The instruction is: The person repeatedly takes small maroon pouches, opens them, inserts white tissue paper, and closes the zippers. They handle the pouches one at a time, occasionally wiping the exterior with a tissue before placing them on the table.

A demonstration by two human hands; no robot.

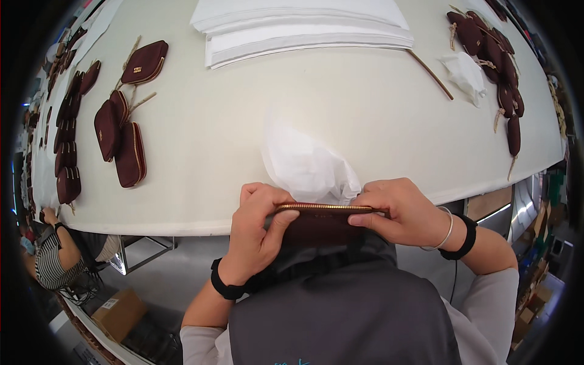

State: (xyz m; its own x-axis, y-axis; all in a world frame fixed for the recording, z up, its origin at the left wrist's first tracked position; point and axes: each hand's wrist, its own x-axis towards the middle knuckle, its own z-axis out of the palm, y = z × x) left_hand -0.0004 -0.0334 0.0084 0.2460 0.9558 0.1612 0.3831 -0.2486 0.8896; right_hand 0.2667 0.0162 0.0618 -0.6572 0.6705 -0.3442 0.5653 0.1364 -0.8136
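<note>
To begin with the largest, a wide cream-white bench [207, 115], with a thick stack of white sheets [304, 36] at its far side. Toward the far right, a heap of dark wine-red pouches [505, 67] with beige cords; on the left, a loose group of four pouches [131, 155], partly one over another. Just beyond the hands, near the front edge of the bench, a thin, crumpled white tissue [307, 164]. Then the left hand [260, 220] and the right hand [398, 210], both closed in a pinch and gripping the two ends of one held pouch [319, 228], with thumbs on the side toward the body. Find this pouch directly between the hands, in front of the dark apron [340, 304], about at the front edge of the bench. Runs with its long axis from left to right, from one hand to the other; touches both, so cannot call either hand nearer. Looks dark wine-red and rather flat, with a faint small marking on the front. Smallest of all, a gold-coloured zipper [322, 208], almost straight along the upper edge; cannot tell whether fully closed, with its right end close to the fingers.
</note>
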